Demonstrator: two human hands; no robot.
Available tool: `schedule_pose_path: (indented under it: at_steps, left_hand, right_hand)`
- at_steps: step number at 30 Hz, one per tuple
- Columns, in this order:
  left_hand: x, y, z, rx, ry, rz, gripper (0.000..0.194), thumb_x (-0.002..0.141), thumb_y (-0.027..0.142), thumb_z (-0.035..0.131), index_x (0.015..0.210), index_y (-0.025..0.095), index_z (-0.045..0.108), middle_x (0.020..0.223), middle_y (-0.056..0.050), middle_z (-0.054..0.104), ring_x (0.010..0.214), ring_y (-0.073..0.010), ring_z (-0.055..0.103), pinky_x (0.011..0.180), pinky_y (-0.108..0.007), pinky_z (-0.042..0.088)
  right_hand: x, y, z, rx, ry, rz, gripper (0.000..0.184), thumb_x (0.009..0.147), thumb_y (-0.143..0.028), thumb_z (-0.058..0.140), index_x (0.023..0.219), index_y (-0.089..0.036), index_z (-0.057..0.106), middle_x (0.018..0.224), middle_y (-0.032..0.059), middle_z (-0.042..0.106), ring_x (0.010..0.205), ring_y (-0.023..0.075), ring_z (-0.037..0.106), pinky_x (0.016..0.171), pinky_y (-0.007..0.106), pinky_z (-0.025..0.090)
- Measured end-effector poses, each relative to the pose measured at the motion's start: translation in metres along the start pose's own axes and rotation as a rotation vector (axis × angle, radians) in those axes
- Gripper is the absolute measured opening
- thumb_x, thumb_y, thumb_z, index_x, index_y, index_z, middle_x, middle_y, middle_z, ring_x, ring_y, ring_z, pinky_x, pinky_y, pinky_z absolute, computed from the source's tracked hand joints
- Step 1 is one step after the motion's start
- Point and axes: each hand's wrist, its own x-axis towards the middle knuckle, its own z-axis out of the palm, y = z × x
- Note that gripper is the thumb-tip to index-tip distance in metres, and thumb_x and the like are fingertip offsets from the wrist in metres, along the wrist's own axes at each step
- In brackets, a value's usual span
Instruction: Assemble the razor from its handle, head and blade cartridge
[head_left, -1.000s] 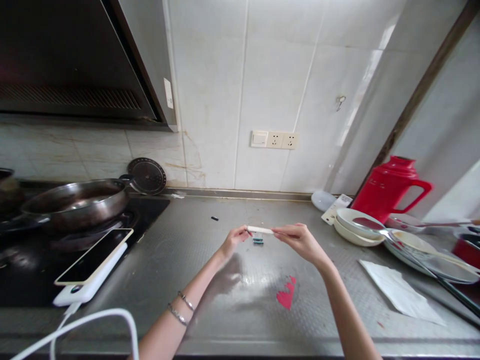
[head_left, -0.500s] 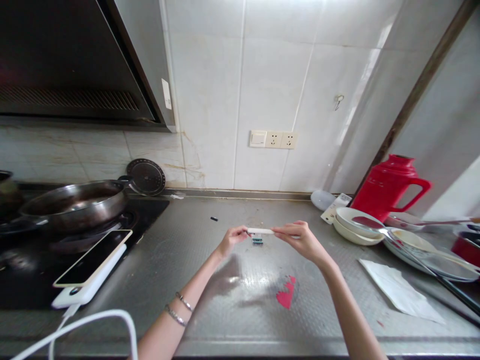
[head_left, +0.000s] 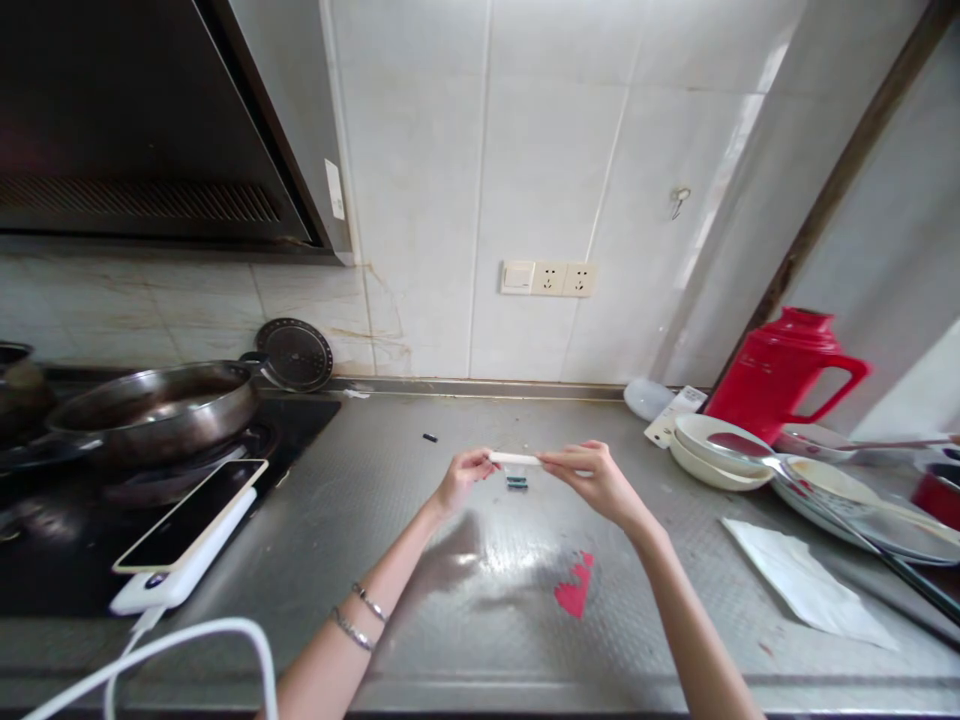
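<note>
A slim white bar-like object [head_left: 515, 459] is held level above the metal counter, seen edge-on; its exact kind cannot be made out. The fingertips of my left hand [head_left: 463, 478] pinch its left end. At the other end, my right hand [head_left: 592, 475] closes on it with fingers stretched along the bar and the thumb partly hidden. Just below the bar, two small dark green cylinders [head_left: 517, 483], looking like batteries, lie side by side. Farther back to the left sits a small black piece [head_left: 430, 437].
Left are the cooktop pan [head_left: 157, 405], a phone [head_left: 193, 515] on a white power bank [head_left: 180, 565], and a looping white cable [head_left: 225, 628]. A red heart-patterned patch [head_left: 574, 588] marks the counter. Right stand bowls [head_left: 712, 470], a red thermos [head_left: 784, 370] and a white tissue [head_left: 802, 580].
The white bar has shifted slightly left relative to the counter, both hands still on it. A dark bit seen at its left end no longer shows. The whole view has moved a little.
</note>
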Motion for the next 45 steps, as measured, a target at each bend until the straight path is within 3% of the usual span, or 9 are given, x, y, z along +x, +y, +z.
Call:
schedule_pose_path:
  at_steps: [5,8,10,14,19,23,30,37,45]
  left_hand:
    - [0.000,0.001,0.000,-0.085,0.070,-0.027,0.018,0.068,0.031,0.060,0.067,0.013,0.066,0.066,-0.003,0.055,0.060,-0.0114,0.039,0.060,-0.024,0.028]
    - [0.001,-0.001,0.000,-0.068,0.092,-0.014,0.017,0.068,0.030,0.059,0.068,0.013,0.065,0.064,-0.002,0.053,0.059,-0.0109,0.038,0.059,-0.024,0.027]
    - [0.002,-0.002,0.000,-0.029,0.098,0.004,0.017,0.071,0.031,0.058,0.069,0.014,0.064,0.059,0.000,0.048,0.058,-0.0108,0.037,0.058,-0.024,0.026]
    - [0.003,-0.003,0.003,-0.022,0.101,0.021,0.020,0.076,0.035,0.055,0.073,0.016,0.061,0.054,0.003,0.040,0.055,-0.0105,0.033,0.055,-0.023,0.024]
    - [0.003,-0.003,0.006,-0.043,0.125,0.008,0.024,0.078,0.041,0.055,0.076,0.017,0.057,0.056,0.003,0.040,0.054,-0.0103,0.034,0.053,-0.022,0.025]
    - [0.002,-0.004,0.008,-0.004,0.122,0.018,0.023,0.079,0.041,0.054,0.077,0.017,0.056,0.056,0.004,0.040,0.053,-0.0098,0.033,0.053,-0.022,0.025]
    - [0.003,-0.009,0.006,0.057,0.171,0.025,0.024,0.078,0.040,0.055,0.071,0.017,0.055,0.057,0.004,0.040,0.052,-0.0087,0.033,0.051,-0.022,0.024]
    - [0.002,-0.009,0.008,0.071,0.151,0.054,0.026,0.081,0.041,0.051,0.070,0.017,0.051,0.058,0.004,0.040,0.054,-0.0088,0.034,0.053,-0.022,0.027]
    - [0.005,-0.017,0.004,0.071,0.199,0.029,0.029,0.080,0.045,0.051,0.073,0.016,0.051,0.057,0.004,0.038,0.051,-0.0077,0.031,0.049,-0.021,0.023]
  right_hand:
    - [-0.008,0.015,-0.009,0.073,0.027,0.055,0.034,0.083,-0.047,0.051,0.094,-0.024,0.072,0.075,0.0058,0.070,0.065,0.0169,0.059,0.074,0.033,0.043]
    - [-0.020,0.014,-0.004,0.270,0.102,0.156,0.037,0.080,-0.047,0.053,0.100,-0.021,0.070,0.083,0.0074,0.068,0.070,0.0181,0.059,0.063,0.029,0.047]
    - [-0.028,0.003,0.008,0.455,0.176,0.269,0.044,0.079,-0.049,0.054,0.110,-0.019,0.064,0.078,0.0054,0.065,0.063,0.0156,0.056,0.053,0.027,0.047]
    - [-0.041,-0.032,0.041,0.744,0.250,0.496,0.049,0.072,-0.052,0.060,0.105,-0.016,0.060,0.058,-0.0036,0.048,0.038,0.0055,0.033,0.032,0.019,0.025]
    - [-0.043,-0.067,0.066,1.086,0.202,0.644,0.044,0.071,-0.057,0.059,0.093,-0.020,0.053,0.052,-0.0090,0.038,0.034,0.0017,0.019,0.031,0.016,0.011]
    - [-0.031,-0.082,0.075,1.255,0.123,0.664,0.040,0.072,-0.055,0.059,0.091,-0.021,0.051,0.048,-0.0115,0.031,0.036,0.0017,0.013,0.032,0.015,0.007]
    - [-0.034,-0.097,0.106,1.373,0.095,0.681,0.042,0.069,-0.058,0.061,0.089,-0.021,0.051,0.048,-0.0125,0.022,0.037,0.0024,0.010,0.032,0.014,0.006]
    - [-0.030,-0.101,0.103,1.427,0.128,0.673,0.042,0.068,-0.056,0.063,0.088,-0.021,0.051,0.048,-0.0125,0.021,0.037,0.0020,0.010,0.032,0.014,0.005]
    - [-0.039,-0.101,0.114,1.436,0.120,0.740,0.045,0.066,-0.059,0.063,0.087,-0.021,0.051,0.048,-0.0128,0.020,0.037,0.0016,0.010,0.032,0.014,0.004]
